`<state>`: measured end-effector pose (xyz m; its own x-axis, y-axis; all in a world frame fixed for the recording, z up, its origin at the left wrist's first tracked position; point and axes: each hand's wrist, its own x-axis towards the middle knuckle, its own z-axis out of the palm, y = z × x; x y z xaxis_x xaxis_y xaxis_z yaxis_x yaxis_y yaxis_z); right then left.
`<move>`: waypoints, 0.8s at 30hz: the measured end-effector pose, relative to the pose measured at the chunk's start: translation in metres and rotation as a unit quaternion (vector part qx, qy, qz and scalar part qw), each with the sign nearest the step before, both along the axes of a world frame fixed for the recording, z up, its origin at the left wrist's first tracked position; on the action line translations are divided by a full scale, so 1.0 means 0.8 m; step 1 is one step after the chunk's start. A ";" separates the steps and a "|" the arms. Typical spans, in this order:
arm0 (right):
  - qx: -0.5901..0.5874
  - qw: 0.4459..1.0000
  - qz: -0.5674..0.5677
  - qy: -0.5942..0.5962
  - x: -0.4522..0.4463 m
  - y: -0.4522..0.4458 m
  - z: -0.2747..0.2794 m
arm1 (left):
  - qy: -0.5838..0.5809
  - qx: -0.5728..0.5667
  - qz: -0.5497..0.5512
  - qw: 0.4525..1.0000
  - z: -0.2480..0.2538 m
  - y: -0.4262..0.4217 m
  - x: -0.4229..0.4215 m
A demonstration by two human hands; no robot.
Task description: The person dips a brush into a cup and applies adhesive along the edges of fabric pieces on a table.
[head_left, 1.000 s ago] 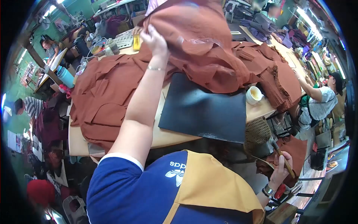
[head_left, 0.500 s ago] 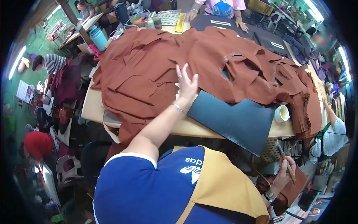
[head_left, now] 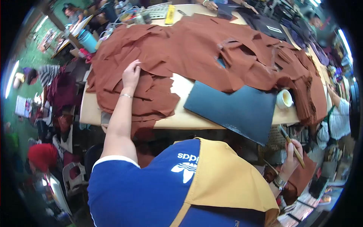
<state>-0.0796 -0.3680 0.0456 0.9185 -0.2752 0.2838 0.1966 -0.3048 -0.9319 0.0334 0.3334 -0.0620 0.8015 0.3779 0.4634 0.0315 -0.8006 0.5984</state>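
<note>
Left hand [head_left: 131,76] at brown pieces [head_left: 157,94] (gap beyond edge)

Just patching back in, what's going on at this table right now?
The person's left hand is at the overlapping brown pieces on the left of the table; whether it grips one is unclear. The right hand holds a wooden-handled brush-like tool off the table's near side. A dark board juts over the near edge, with a white cup to its right. Another person's hands show at the far side.
</note>
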 end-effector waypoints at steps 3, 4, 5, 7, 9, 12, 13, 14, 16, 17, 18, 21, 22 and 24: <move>-0.040 0.999 -0.027 0.015 -0.003 0.001 0.006 | -0.094 -0.115 -0.008 0.989 0.038 -0.073 0.010; -0.060 0.998 -0.035 0.014 -0.004 0.000 0.006 | -0.160 -0.149 -0.028 0.975 0.035 -0.092 0.018; -0.079 0.996 -0.041 0.013 -0.005 0.000 0.008 | -0.181 -0.335 -0.096 0.919 0.046 -0.133 0.026; -0.054 0.992 -0.102 0.051 -0.010 0.004 0.018 | -0.169 -0.579 -0.070 0.794 0.107 -0.260 0.012; -0.006 0.992 -0.119 0.036 -0.009 0.009 0.019 | 0.002 -0.532 -0.329 0.781 0.120 -0.322 -0.004; 0.067 0.987 -0.138 -0.051 0.006 0.014 -0.001 | 0.179 -0.236 -0.510 0.808 0.119 -0.377 -0.010; -0.004 0.990 -0.131 -0.059 0.010 0.014 -0.011 | 0.202 -0.110 -0.541 0.809 0.115 -0.390 -0.009; -0.075 0.987 -0.123 -0.065 0.014 0.012 -0.022 | 0.254 -0.164 -0.539 0.786 0.114 -0.395 -0.007; -0.264 0.955 -0.105 -0.087 0.024 0.012 -0.047 | 0.343 -0.345 -0.517 0.705 0.115 -0.401 -0.007; -0.227 0.969 -0.085 -0.051 0.027 0.021 -0.059 | 0.378 -0.464 -0.492 0.632 0.118 -0.401 -0.010; -0.189 0.980 -0.064 -0.015 0.030 0.036 -0.068 | 0.384 -0.564 -0.502 0.531 0.130 -0.399 -0.017; -0.263 0.964 0.000 -0.042 0.043 0.073 -0.085 | 0.353 -0.732 -0.503 0.294 0.189 -0.379 -0.030; -0.295 0.954 0.019 -0.057 0.047 0.087 -0.087 | 0.332 -0.732 -0.522 0.285 0.204 -0.367 -0.030; -0.298 0.952 0.069 -0.025 0.055 0.112 -0.090 | 0.280 -0.702 -0.535 0.378 0.207 -0.346 -0.024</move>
<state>-0.0354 -0.2784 -0.0266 0.9152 0.0698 0.3970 0.3127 -0.7443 -0.5901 0.0145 0.0569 0.1032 0.6664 -0.7437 0.0533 0.5760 0.5588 0.5967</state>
